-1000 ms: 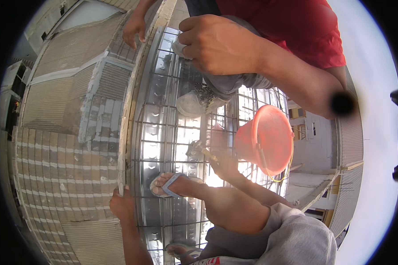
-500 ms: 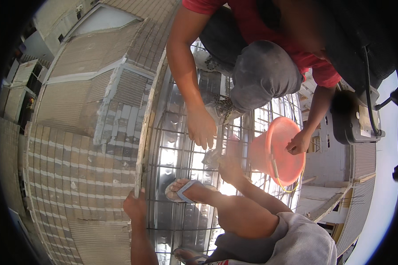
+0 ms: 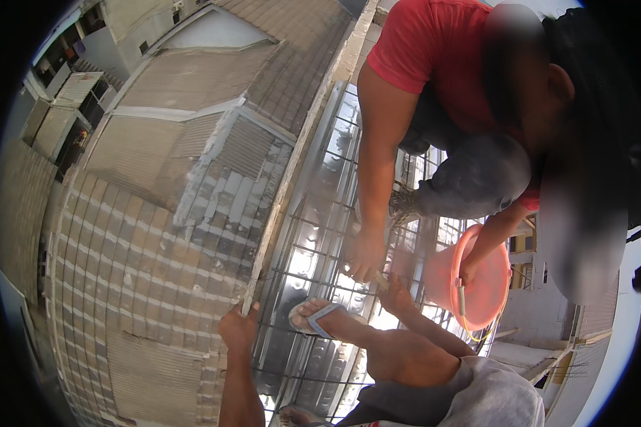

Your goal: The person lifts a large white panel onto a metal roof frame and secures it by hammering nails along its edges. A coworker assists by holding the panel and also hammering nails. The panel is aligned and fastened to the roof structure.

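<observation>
At the long narrow board edge [image 3: 267,260], my left hand [image 3: 238,326] is closed over the rim with the thumb side up. My right hand [image 3: 397,299], low over the steel mesh, is closed on a short pale stick-like piece [image 3: 382,280], perhaps a handle; its far end is hidden. A co-worker's hand [image 3: 367,255] reaches down to that piece, its fingertips at or very near it. The co-worker's other hand [image 3: 468,270] is inside the rim of an orange-red bucket [image 3: 493,302].
My sandalled foot [image 3: 320,318] stands on shiny corrugated metal decking [image 3: 292,274] under a grid of rebar [image 3: 281,306]. A co-worker in a red shirt [image 3: 434,43] crouches opposite. Beyond the board, tiled roofs [image 3: 142,263] lie below. A yellow-green cord [image 3: 463,313] hangs by the bucket.
The view has turned, so the scene sits further right. The co-worker's hand has come down from above to the piece at my right hand. My left hand keeps to the board edge.
</observation>
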The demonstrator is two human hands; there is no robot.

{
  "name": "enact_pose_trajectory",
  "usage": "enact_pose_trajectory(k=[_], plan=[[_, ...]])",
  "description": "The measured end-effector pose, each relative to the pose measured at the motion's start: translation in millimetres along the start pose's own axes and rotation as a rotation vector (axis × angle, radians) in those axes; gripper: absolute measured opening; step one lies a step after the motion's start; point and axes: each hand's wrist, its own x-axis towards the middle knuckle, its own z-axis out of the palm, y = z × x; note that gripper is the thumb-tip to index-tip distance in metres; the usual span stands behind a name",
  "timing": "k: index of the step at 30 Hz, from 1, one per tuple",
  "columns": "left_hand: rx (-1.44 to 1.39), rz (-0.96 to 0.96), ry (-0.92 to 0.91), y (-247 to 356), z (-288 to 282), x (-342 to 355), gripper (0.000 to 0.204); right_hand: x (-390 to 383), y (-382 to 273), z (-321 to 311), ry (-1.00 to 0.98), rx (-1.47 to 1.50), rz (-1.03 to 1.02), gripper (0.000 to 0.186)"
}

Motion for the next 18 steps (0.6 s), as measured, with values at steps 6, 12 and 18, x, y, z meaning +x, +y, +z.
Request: enact_pose_trajectory(k=[6, 12, 18], plan=[[0.028, -0.008, -0.041, 4, -5, -1, 0.053, -9, 16, 4, 0.061, -0.024, 0.023, 0.053], [-0.007, -0.035, -0.021, 8, -10, -7, 0.050, -2, 28, 5, 0.034, -0.139, -0.093, 0.043], [-0.015, -0.089, -0.067, 12, -13, -5, 0.046, 3, 17, -2, 0.076, -0.173, -0.047, 0.053]])
